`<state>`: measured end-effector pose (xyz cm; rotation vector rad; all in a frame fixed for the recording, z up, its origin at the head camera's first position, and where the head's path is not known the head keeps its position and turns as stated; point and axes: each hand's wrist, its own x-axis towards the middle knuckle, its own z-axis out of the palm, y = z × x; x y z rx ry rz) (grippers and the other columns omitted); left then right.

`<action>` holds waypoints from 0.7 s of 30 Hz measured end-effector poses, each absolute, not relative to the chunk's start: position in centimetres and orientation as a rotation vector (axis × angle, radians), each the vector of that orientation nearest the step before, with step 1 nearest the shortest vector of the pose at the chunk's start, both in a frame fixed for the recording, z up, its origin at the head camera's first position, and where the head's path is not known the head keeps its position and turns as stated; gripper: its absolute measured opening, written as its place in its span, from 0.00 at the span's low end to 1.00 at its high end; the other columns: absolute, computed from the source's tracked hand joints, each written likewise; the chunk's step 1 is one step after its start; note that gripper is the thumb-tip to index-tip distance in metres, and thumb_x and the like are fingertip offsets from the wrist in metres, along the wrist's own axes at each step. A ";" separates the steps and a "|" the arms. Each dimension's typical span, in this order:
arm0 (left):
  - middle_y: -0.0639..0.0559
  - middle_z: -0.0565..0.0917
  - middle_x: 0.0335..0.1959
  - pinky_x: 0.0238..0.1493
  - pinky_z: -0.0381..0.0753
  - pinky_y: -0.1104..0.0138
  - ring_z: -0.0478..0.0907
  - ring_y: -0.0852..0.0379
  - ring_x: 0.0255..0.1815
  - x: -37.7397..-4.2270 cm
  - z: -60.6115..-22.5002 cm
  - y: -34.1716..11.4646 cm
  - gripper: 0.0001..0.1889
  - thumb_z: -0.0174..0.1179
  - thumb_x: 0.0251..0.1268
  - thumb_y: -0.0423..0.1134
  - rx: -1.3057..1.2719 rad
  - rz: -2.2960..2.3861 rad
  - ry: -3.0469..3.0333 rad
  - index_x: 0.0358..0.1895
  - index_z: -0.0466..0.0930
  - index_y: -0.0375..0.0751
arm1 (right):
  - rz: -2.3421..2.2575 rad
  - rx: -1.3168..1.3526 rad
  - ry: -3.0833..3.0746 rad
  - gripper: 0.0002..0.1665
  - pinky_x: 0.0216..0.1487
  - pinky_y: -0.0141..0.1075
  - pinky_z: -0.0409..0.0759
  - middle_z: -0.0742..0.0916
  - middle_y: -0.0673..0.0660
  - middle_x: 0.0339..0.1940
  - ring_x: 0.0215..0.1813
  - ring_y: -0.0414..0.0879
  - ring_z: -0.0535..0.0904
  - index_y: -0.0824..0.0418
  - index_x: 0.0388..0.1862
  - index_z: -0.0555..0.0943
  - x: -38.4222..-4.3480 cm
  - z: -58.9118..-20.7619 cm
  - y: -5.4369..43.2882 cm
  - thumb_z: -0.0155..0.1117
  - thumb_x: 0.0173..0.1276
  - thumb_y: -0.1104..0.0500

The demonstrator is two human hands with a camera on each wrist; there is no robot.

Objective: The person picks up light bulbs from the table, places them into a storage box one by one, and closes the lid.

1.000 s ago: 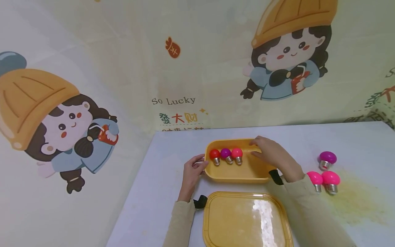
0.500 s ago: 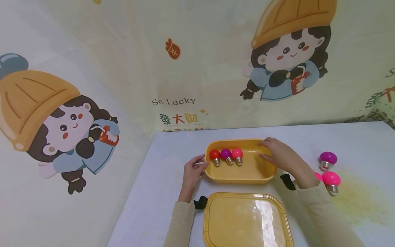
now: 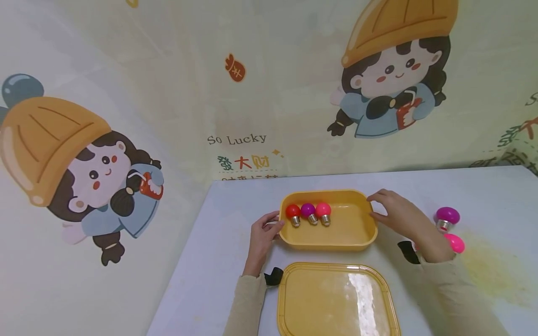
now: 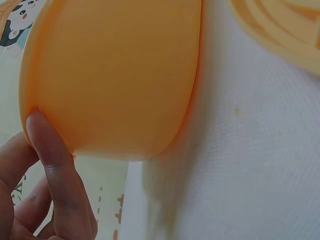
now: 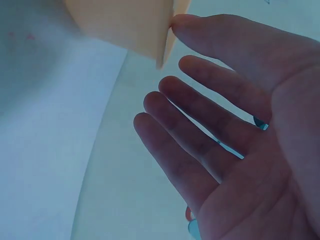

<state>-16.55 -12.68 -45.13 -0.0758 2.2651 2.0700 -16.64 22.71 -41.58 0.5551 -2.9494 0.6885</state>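
Observation:
My left hand (image 3: 261, 238) pinches the left end of a yellow plastic box (image 3: 353, 224). In the left wrist view the thumb (image 4: 55, 150) lies on the outer wall near the rim. Inside, a red light bulb (image 3: 293, 211), a purple bulb (image 3: 308, 210) and a pink bulb (image 3: 323, 209) lie in a row at the left, metal screw bases toward me. At the box's right end is my right hand (image 3: 399, 214), holding no bulb. The right wrist view shows its fingers spread and fairly straight, thumb tip (image 5: 182, 24) right at the rim.
A yellow lid (image 3: 332, 298) lies flat in front of the box. To the right on the white table (image 3: 227, 224) are another purple bulb (image 3: 448, 214) and a pink bulb (image 3: 456, 243), partly hidden behind the right wrist. A patterned cloth (image 3: 294, 93) hangs behind the table.
My right hand has moved to the right, from over the inside of the box to its right rim, and the forearm now covers more of the pink bulbs. The left hand stays put.

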 end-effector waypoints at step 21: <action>0.44 0.80 0.47 0.30 0.83 0.72 0.83 0.47 0.39 -17.9 -48.4 -13.0 0.19 0.65 0.66 0.33 -0.061 2.094 2.319 0.59 0.80 0.36 | 0.647 0.472 -2.859 0.22 0.53 0.63 0.76 0.82 0.70 0.49 0.52 0.67 0.77 0.72 0.51 0.80 -15.6 -42.7 27.7 0.73 0.60 0.62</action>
